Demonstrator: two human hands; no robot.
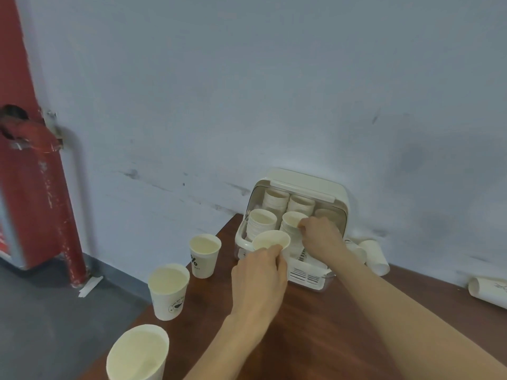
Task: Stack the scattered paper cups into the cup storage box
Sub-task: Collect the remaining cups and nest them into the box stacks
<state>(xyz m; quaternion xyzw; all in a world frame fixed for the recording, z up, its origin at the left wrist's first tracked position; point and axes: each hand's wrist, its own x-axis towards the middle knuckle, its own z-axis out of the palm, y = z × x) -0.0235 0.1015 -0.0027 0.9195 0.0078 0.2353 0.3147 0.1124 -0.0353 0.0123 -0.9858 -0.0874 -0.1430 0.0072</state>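
Nearest the camera, left of the left hand (259, 281), three upright paper cups (168, 290) stand on the brown table (329, 338). Left hand grips a single cup (271, 241) at its rim, held just before the cup storage box (310, 187). Right hand (319, 235), beside it, pinches the rim of a stacked cup (292, 219) inside the open box. Right of that hand, two cups (374, 256) lie on their sides by the wall.

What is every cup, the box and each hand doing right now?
Cream plastic cup storage box: lid open, holding cup stacks.
Left hand: grips a white paper cup.
Right hand: pinches the top cup's rim.
Three cups left: upright.
Cups right: lying down.
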